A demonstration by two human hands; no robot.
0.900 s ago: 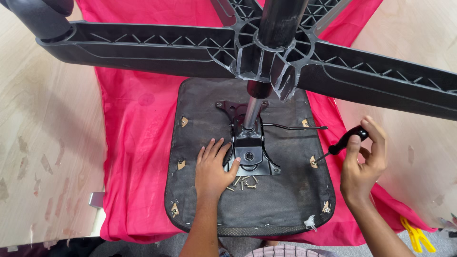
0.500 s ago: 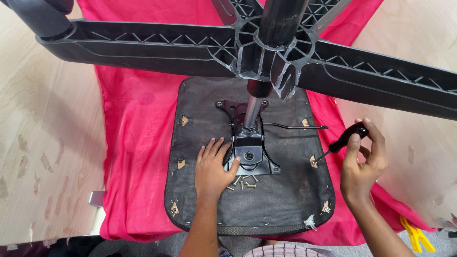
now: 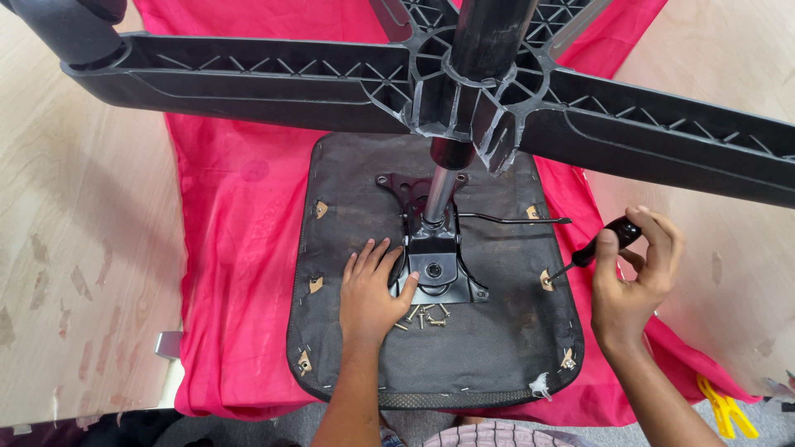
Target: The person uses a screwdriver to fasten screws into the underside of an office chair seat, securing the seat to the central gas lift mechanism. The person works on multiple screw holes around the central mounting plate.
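Note:
An upturned office chair seat (image 3: 348,182) lies bottom-up on a red cloth (image 3: 240,248). Its black metal mechanism plate (image 3: 435,273) and gas column (image 3: 443,186) rise to the five-arm black plastic base (image 3: 273,83) near the camera. My left hand (image 3: 373,290) rests flat on the seat, thumb touching the plate. Loose screws (image 3: 424,315) lie just in front of the plate. My right hand (image 3: 633,273) grips a black-handled screwdriver (image 3: 609,238), its tip at a mounting hole (image 3: 546,280) on the seat's right edge.
A thin metal lever (image 3: 517,220) sticks out rightward from the mechanism. A yellow tool (image 3: 727,408) lies at the lower right on the cloth's edge. Light wooden flooring (image 3: 74,248) surrounds the cloth on both sides.
My right hand has shifted its fingers slightly on the screwdriver handle. The left hand and chair stay where they were.

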